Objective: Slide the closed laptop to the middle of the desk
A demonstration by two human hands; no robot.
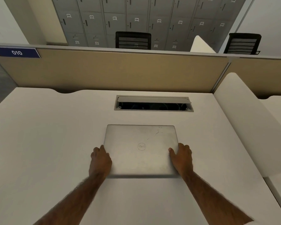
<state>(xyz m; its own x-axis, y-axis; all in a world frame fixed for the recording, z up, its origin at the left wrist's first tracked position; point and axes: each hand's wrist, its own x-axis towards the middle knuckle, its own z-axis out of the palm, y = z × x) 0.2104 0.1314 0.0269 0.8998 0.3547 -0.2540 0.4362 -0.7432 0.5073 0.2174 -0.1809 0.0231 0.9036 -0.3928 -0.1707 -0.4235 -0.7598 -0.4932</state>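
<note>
Blue sign (17, 52): far left on the partition top, white digits I read as 010.

Desk (39, 143): pale, bare surface; I see nothing on it in the laptop's way.

Left hand (101, 159): clamped on the laptop's left edge near its near corner, fingers curled around the side and the heel of the hand on the lid.

Laptop (141, 150): closed, silver, lying flat and square to the desk edge, held between my two hands; it sits roughly midway across the desk as this wide view shows it (the near desk edge is out of view, so I cannot be sure of the depth).

Logo (141, 146): round badge in the lid's middle, upside down from here; I read it as Dell.

Cable tray (153, 103): open slot with its flap raised, just beyond the laptop's far edge and apart from it.

Right hand (182, 157): gripping the laptop's right edge, thumb on top of the lid, fingers wrapped down the side.

Lockers (136, 21): grey doors behind the partition with small number tags; 027, 028 and 030 seem readable, the others too small.

Progress: my judgement is the slide is nearly or fully done; what is left is a small trim, if any, and letting go.
</note>
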